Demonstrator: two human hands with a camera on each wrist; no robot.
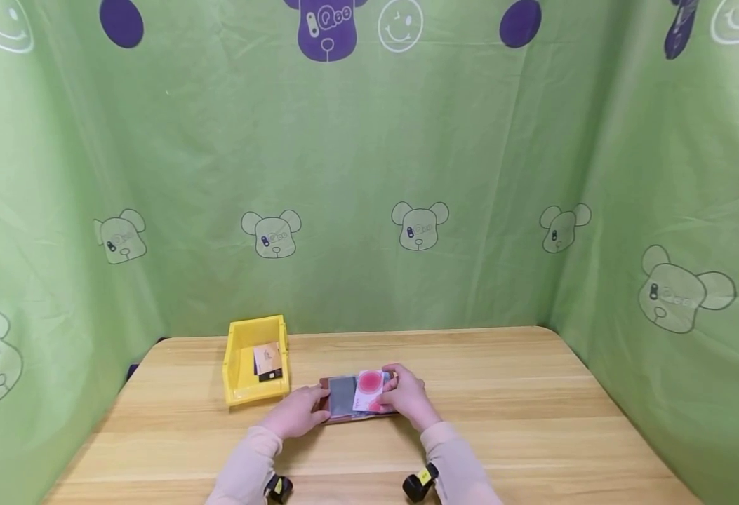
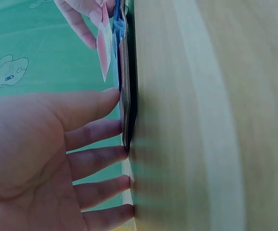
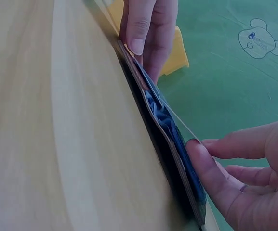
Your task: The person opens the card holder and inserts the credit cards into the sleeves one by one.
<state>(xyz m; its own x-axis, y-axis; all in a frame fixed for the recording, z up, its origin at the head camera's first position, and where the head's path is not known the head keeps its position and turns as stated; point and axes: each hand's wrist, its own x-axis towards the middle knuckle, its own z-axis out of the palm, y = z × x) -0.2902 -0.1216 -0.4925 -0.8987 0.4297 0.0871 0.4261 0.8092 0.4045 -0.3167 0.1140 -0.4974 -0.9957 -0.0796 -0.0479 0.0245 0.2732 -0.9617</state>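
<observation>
A brown wallet [image 1: 337, 420] lies unfolded on the table, with a grey see-through sleeve [image 1: 342, 396] on its left side. Over its right side my right hand [image 1: 407, 397] pinches a white card with a pink circle [image 1: 369, 383] between thumb and fingers. Seen edge-on in the right wrist view, the card [image 3: 183, 123] slants up from the wallet, whose blue inner layers [image 3: 160, 111] bulge. My left hand [image 1: 297, 412] presses on the wallet's left end, thumb and fingers nearly straight. In the left wrist view its fingertips [image 2: 123, 153] touch the wallet's edge and the tabletop.
A yellow bin [image 1: 243, 389] stands on the table left of the wallet, holding a few cards [image 1: 268, 360]. The wooden table [image 1: 533, 421] reaches back to a green curtain [image 1: 344, 294] with bear prints, which also hangs along both sides.
</observation>
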